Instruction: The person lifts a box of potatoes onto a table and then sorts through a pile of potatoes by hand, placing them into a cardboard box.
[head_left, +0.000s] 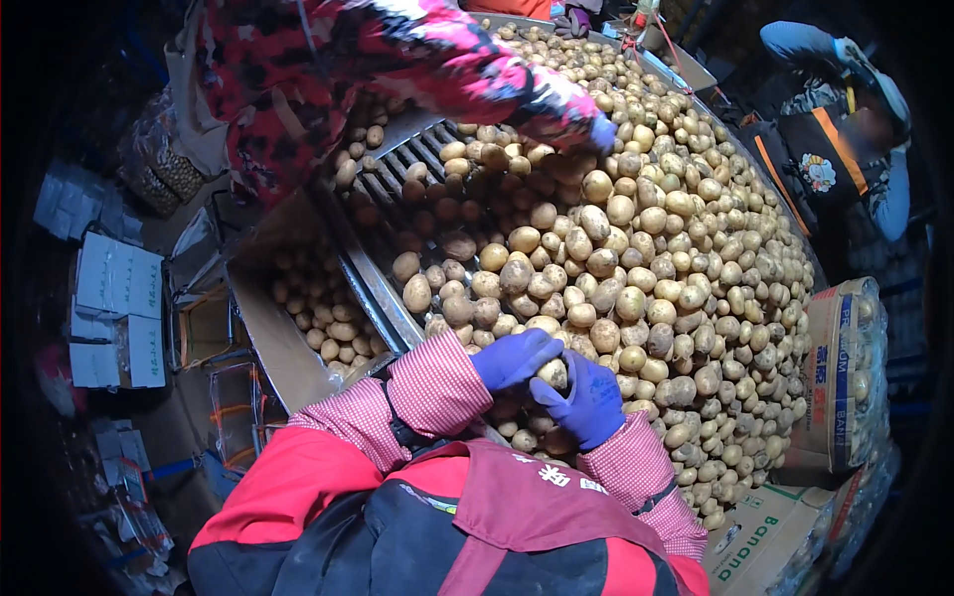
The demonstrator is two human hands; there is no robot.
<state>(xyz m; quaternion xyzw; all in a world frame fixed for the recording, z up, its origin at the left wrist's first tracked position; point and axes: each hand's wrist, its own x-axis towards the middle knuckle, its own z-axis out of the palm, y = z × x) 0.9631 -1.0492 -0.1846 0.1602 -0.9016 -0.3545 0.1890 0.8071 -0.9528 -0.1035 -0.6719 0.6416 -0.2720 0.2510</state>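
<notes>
Fingers (542, 343) of left hand (513, 360) and right hand (592, 405) clamped round one potato (554, 374) (inspection step, I'd guess from here), next move probably needs one releasing.

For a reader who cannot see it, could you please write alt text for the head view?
A person's purple-gloved left hand and right hand hold a small yellow-brown potato near the edge of a wide heap of loose potatoes. Another person's pink-and-black patterned sleeve stretches over the heap.

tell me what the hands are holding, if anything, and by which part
A potato, held by its sides between the left hand and right hand.
</notes>
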